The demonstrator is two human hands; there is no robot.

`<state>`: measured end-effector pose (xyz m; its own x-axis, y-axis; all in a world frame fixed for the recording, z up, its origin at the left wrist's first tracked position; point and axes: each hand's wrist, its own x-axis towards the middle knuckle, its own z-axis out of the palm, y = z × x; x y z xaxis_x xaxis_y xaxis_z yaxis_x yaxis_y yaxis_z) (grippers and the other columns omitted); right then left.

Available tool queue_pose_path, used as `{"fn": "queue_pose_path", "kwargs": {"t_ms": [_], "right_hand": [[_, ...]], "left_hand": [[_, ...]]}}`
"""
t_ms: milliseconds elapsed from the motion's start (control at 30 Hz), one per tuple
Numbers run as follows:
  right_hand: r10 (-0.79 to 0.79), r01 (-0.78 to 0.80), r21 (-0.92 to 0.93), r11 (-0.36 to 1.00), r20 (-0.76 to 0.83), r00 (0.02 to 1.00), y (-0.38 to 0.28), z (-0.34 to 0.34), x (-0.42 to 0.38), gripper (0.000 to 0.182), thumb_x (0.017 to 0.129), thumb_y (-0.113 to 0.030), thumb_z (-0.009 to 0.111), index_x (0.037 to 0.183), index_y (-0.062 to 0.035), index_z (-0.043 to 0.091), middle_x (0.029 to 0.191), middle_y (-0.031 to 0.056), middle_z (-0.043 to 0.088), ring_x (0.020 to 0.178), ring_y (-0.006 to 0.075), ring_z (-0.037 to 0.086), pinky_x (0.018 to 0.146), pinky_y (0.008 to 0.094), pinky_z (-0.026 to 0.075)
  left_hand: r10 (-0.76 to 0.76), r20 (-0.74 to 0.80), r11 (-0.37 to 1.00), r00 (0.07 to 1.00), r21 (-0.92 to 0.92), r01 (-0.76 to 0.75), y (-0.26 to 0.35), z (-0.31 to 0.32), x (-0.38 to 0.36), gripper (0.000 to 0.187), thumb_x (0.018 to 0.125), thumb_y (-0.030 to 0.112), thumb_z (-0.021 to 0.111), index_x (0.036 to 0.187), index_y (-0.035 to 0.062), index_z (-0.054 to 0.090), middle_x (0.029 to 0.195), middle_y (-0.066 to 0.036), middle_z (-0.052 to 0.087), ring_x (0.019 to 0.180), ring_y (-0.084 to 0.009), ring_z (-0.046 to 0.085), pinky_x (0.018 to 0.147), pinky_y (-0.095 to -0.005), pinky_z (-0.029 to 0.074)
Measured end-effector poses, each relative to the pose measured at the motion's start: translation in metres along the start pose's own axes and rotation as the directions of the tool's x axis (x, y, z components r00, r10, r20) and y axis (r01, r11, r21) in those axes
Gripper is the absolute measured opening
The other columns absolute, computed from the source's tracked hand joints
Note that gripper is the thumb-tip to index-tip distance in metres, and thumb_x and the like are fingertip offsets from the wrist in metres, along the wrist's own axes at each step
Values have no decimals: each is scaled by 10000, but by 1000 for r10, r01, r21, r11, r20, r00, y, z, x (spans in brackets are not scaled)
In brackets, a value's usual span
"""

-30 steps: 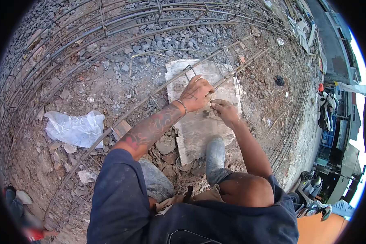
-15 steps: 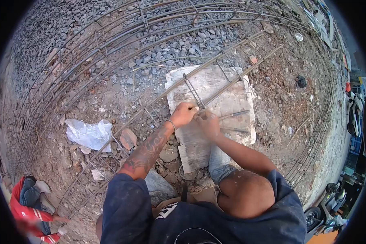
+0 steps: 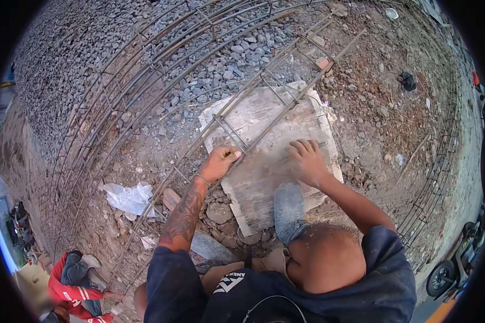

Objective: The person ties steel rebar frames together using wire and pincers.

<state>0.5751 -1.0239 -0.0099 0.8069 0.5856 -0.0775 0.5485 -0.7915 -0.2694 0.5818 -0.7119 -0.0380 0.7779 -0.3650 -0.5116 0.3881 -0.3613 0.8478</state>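
Note:
My left hand (image 3: 221,163) is closed at the near bar of the rebar frame (image 3: 275,119), its thumb and fingers pinched by the lower end of a crosspiece. My right hand (image 3: 308,163) is apart from the frame, over the pale worn board (image 3: 264,185), its fingers spread and slightly curled. A short dark rod end (image 3: 322,144) shows just beyond its fingertips; the rest is hidden under the hand. The frame runs diagonally across the board.
Gravel (image 3: 81,59) and long curved rebar (image 3: 170,51) lie beyond. A clear plastic bag (image 3: 129,198) rests at left. A person in red (image 3: 64,282) crouches at lower left. More rebar (image 3: 434,183) and a motorbike (image 3: 442,277) are at right.
My right hand has moved away from my left, to the right, and opened over the rods on the board. My left hand stays at the frame. The whole view has shifted.

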Motion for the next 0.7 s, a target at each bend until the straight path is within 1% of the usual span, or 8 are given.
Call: {"fn": "queue_pose_path", "kwargs": {"t_ms": [100,167,233,300,433,533,633,700], "right_hand": [[-87,96,-85,992,108,990,33,7,-21,492,781,-305,656,1207,-108,511,1124,107,545,1119,277,479,1009,420,336],[-77,95,-63,993,247,966,37,19,-24,443,792,-294,643,1176,-105,528,1105,113,552,1098,279,490,984,416,357],[-69,93,-46,995,374,925,43,23,-24,396,804,-284,630,1145,-102,545,1085,120,558,1078,281,502,960,413,379],[-77,48,94,994,332,940,38,15,-39,267,836,-240,594,1035,-62,581,1040,143,563,1032,308,519,881,428,429],[301,-328,367,871,130,945,37,-6,-53,230,892,-217,541,908,6,594,907,191,582,911,345,561,769,435,454],[429,-534,491,689,317,846,47,-57,-33,339,954,-249,478,876,61,591,691,262,557,639,379,551,641,427,437],[216,-386,466,796,378,900,74,-85,-10,353,948,-275,489,874,51,601,714,260,570,628,369,543,625,432,432],[246,-426,432,795,413,877,83,-92,4,360,940,-285,494,866,48,610,728,266,576,644,372,555,633,438,432]], "left_hand": [[58,-155,998,986,-16,-61,-5,0,7,241,950,214,527,870,16,639,745,-22,629,749,-90,574,674,-260,450],[-116,-571,993,813,-84,82,7,-22,7,238,958,195,494,849,14,603,677,-60,599,748,-140,608,656,-305,474],[-181,-537,949,824,124,290,30,-14,-20,214,933,179,498,886,-12,581,704,-135,584,731,-245,615,684,-382,497],[27,-430,583,902,740,336,32,6,-57,227,875,168,543,968,-39,547,897,-208,575,852,-312,587,780,-414,481],[352,-413,527,840,829,187,76,39,-67,459,768,166,657,1142,-37,487,1194,-224,464,1130,-383,451,951,-443,384],[387,-276,879,880,397,-263,108,99,-26,634,756,290,728,1201,-64,448,1215,-252,458,1165,-389,438,1003,-438,351],[104,-459,986,882,-66,-151,78,178,84,733,748,492,729,1121,-83,467,1107,-227,554,1034,-298,556,905,-402,439],[-76,-218,604,973,-786,-129,115,191,115,584,739,507,745,934,-3,537,797,-106,612,715,-198,619,652,-318,500]]}}
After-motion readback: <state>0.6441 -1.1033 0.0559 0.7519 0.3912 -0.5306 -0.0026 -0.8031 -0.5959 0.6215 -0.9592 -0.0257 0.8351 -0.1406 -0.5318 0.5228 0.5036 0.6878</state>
